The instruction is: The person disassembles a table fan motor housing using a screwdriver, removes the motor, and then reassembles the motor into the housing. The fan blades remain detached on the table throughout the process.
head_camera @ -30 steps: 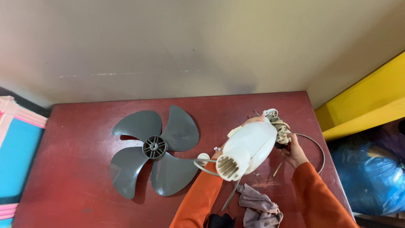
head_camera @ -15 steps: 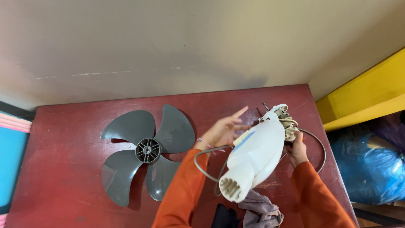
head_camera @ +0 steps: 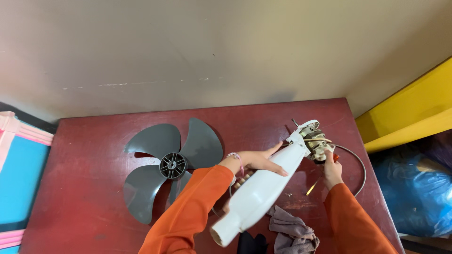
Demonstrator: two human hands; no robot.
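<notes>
1. Far to the left of both hands, at the edge of the view, sits a flat blue panel with a pink border.
2. Next comes the dark red wooden table. Everything else rests on it or is held above it.
3. Just left of the left hand lies a grey plastic fan blade with a round hub in the middle. It lies flat on the table. The orange sleeve covers part of its lower right blade.
4. The left hand rests on top of the long white plastic fan housing. Its fingers are stretched out flat along the housing, not curled around it. The thumb side is hidden, so it is hard to tell if it truly grips.
5. The white housing is tilted. Its open round end points down toward the person, and its other end points up and away, between the two hands.
6. Below the housing, near the person, lies a crumpled grey-brown cloth.
7. At the far end of the housing sits the small fan motor with coppery wire windings.
8. The right hand is closed around something just under the motor. What it pinches is too small to tell.
9. A thin grey cable curves around the right of that hand.
10. Farthest right are a yellow board and a blue plastic bag.
</notes>
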